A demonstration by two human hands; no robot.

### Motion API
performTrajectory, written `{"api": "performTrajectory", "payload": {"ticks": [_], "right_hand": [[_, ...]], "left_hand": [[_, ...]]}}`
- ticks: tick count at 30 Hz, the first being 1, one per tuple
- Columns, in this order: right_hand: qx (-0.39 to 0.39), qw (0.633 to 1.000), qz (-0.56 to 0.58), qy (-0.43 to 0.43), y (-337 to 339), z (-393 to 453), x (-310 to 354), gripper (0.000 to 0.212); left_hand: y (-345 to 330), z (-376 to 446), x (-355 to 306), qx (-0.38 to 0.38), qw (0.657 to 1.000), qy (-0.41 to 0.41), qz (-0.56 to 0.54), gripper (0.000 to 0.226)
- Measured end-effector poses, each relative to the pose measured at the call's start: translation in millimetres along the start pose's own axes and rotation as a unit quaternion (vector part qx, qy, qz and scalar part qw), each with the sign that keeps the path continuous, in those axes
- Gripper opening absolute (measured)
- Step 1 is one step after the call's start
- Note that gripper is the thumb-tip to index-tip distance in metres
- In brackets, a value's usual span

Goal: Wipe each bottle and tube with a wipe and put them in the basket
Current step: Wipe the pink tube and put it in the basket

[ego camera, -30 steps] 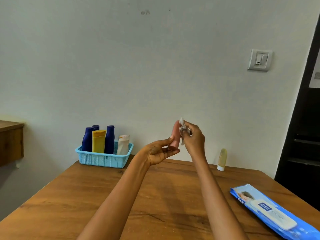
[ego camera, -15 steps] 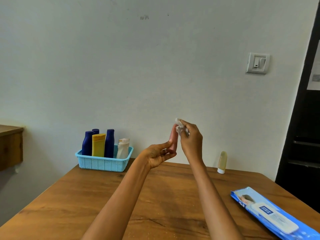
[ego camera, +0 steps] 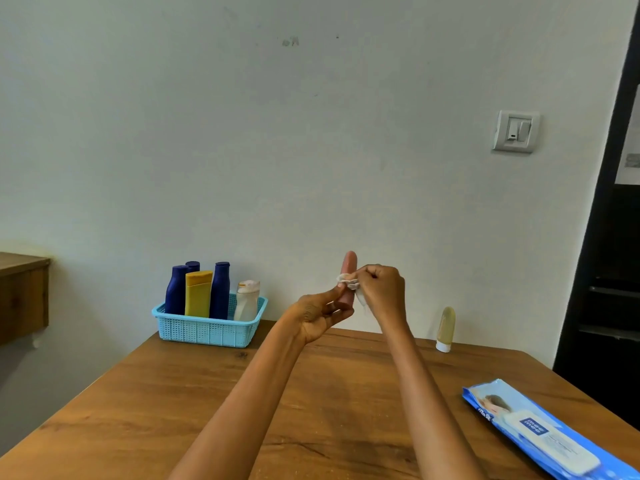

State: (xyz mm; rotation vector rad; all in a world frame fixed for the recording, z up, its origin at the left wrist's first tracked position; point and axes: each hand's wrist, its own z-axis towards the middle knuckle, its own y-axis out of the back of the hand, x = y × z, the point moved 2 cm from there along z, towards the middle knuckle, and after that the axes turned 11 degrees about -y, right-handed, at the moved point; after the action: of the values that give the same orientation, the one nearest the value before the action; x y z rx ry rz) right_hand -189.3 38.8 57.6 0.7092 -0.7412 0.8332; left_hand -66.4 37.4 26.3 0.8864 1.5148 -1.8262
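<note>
Pink tube: the pink tube (ego camera: 347, 282) is upright in the air above the far middle of the worktop (ego camera: 173, 403), its rounded end up, well clear of the wood, so every side can be reached.
Left hand: the left hand (ego camera: 317, 315) grips the tube's lower end, fingers curled round it from below; this leaves the upper length bare for cleaning.
Wipe: a small crumpled white wipe (ego camera: 349, 281) is pressed against the tube's middle, with a loose tail hanging down beside it.
Right hand: the right hand (ego camera: 381, 292) pinches the wipe, fingertips bunched together on it, working against the tube from its right side.
Step in hand: by the look of it, this tube is mid-wipe and not yet ready to be put away.
Basket: the light blue basket (ego camera: 207, 329) sits at the worktop's far left corner, against the wall, well apart from the hands.
In the basket: three dark blue bottles (ego camera: 220, 289), a yellow tube (ego camera: 198, 294) and a white bottle (ego camera: 246, 301) stand upright inside, packed close; some room seems left at its right end.
Left to do: a pale yellow tube (ego camera: 446, 329) stands cap-down near the worktop's far edge, right of the hands, apparently unwiped.
Wipe pack: a blue wipe pack (ego camera: 547, 434) lies flat at the near right edge, within easy reach of the right hand for a fresh sheet.
Wall: a light switch (ego camera: 516, 131) is mounted high on the right.
</note>
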Motion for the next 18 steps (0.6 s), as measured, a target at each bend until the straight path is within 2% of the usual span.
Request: {"api": "performTrajectory", "payload": {"ticks": [2, 4, 6, 8, 10, 15, 18], "right_hand": [[-0.017, 0.995, 0.089, -0.028, 8, 1, -3, 0.026], [-0.014, 0.991, 0.130, -0.024, 12, 1, -4, 0.013], [0.032, 0.993, 0.114, -0.014, 9, 2, -6, 0.028], [0.053, 0.997, 0.063, -0.003, 4, 1, -8, 0.032], [0.050, 0.999, 0.019, 0.012, -2, -1, -8, 0.030], [0.063, 0.997, 0.042, 0.026, -11, -4, -4, 0.014], [0.040, 0.999, 0.031, 0.012, -11, -4, -4, 0.019]], "left_hand": [[-1, -1, 0, 0.015, 1.000, 0.013, -0.017, 0.027], [-4, -2, 0, 0.029, 0.999, 0.023, -0.018, 0.029], [-6, -3, 2, 0.040, 0.998, 0.028, -0.026, 0.026], [-7, -2, 2, 0.031, 0.999, 0.021, -0.028, 0.024], [-4, -1, 0, 0.011, 1.000, 0.006, -0.029, 0.025], [4, -2, -10, -0.016, 0.998, -0.016, -0.059, 0.021], [4, -3, -11, -0.009, 0.998, -0.007, -0.067, 0.022]]}}
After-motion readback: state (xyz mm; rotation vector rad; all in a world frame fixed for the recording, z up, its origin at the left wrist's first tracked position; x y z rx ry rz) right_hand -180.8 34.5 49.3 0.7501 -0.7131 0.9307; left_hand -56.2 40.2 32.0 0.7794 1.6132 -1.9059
